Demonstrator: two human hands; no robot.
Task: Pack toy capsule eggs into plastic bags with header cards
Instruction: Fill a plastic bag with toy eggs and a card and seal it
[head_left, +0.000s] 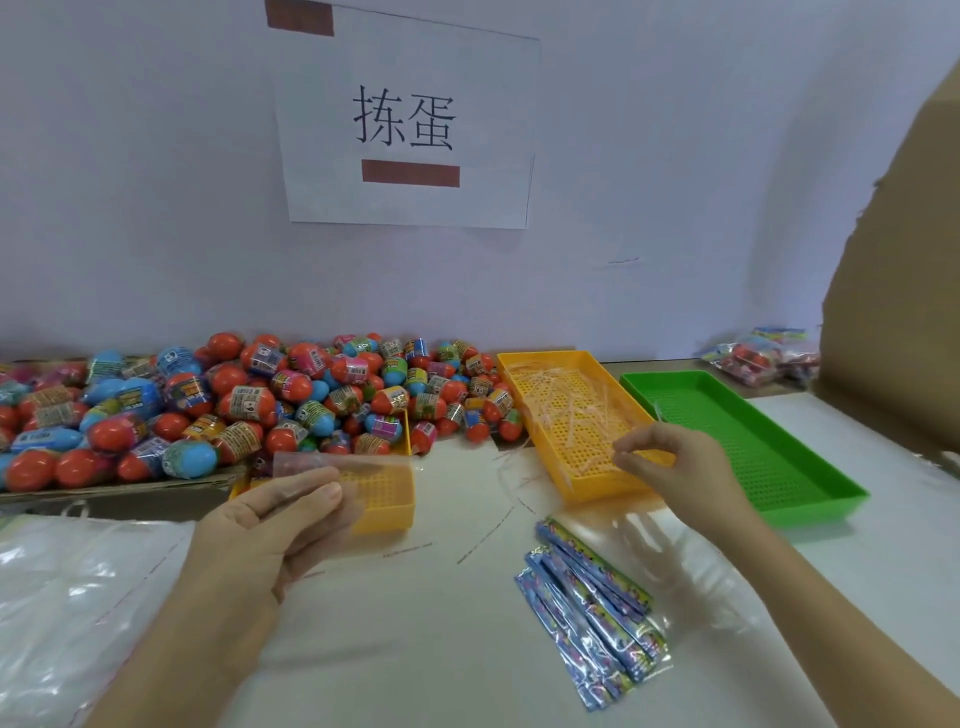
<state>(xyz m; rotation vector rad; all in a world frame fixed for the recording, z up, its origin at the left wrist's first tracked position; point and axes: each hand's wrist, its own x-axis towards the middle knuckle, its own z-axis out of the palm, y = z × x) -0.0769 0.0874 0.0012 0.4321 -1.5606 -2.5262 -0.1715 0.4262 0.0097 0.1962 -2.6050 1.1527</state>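
A big heap of red, blue and pink capsule eggs (234, 400) fills the back left of the table. My left hand (270, 519) pinches a small clear plastic bag (322, 467) in front of a small orange tray (384, 499). My right hand (670, 462) hovers over the near end of a long orange tray (571, 415), fingertips pinched together on what looks like a thin clear strip. Folded blue header cards in clear bags (592, 613) lie fanned out on the table below my right arm.
A green perforated tray (753, 436) stands right of the long orange tray, which holds clear strip scraps. Packed bags (753, 358) lie at the back right beside a cardboard wall (893, 260). A stack of clear plastic (78, 597) lies at the near left.
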